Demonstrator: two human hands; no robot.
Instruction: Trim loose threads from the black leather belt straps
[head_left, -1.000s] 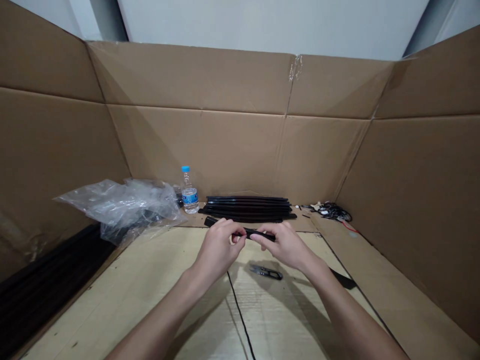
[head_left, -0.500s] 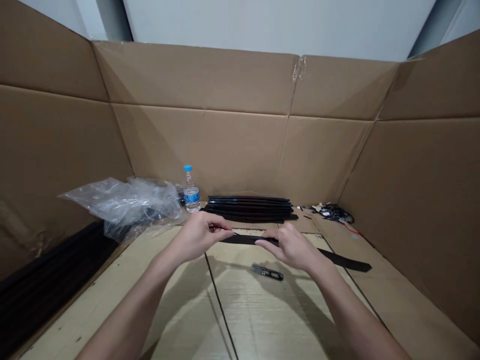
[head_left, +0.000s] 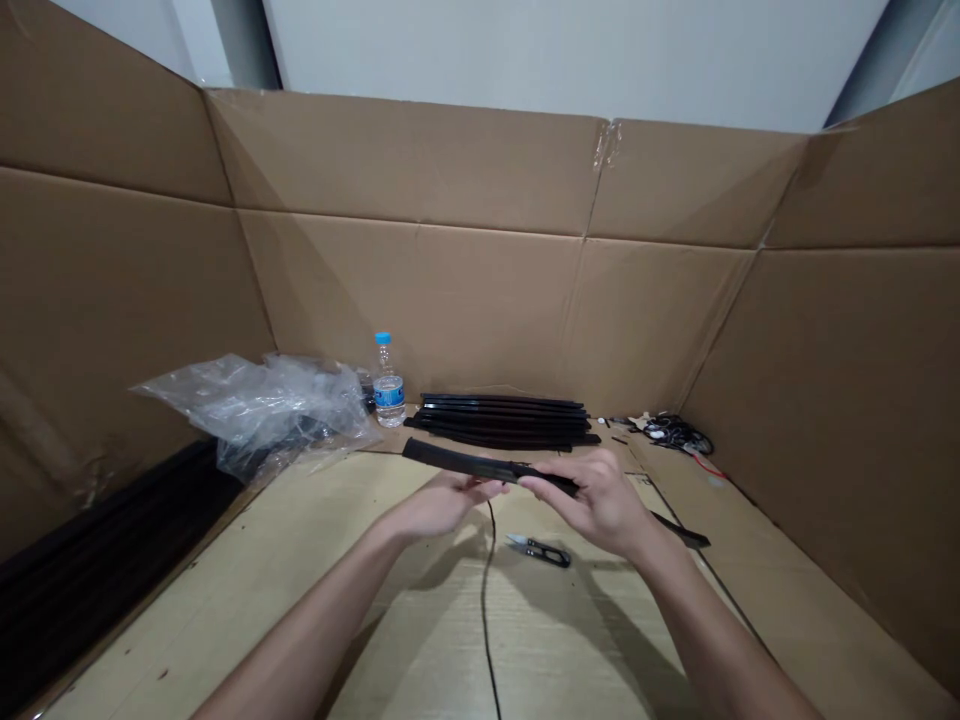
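Note:
A long black flat strip (head_left: 459, 460) is raised above the board and slants from upper left to lower right. My right hand (head_left: 596, 492) grips it near its middle, thumb below and fingers on top, and its far end sticks out past my wrist. Just under the strip, my left hand (head_left: 444, 503) is closed, with its fingertips pinching a thin black cord (head_left: 486, 600). This cord hangs toward me over the board's front. Part of the left fingers and the cord's upper end are hidden by the strip. Small thread snips (head_left: 541, 550) lie on the board below my hands.
Behind my hands lies a bundle of black strips (head_left: 502, 420). A water bottle (head_left: 389, 385) stands beside crumpled clear plastic (head_left: 277, 405). Long black material (head_left: 112, 540) fills the left side. Tangled black cords (head_left: 675, 433) lie back right. Cardboard walls (head_left: 487, 290) surround the board (head_left: 420, 620).
The strip has been lifted and tilted, its left end now up and free. My left hand has moved right and under the strip, and the cord has swung right with it.

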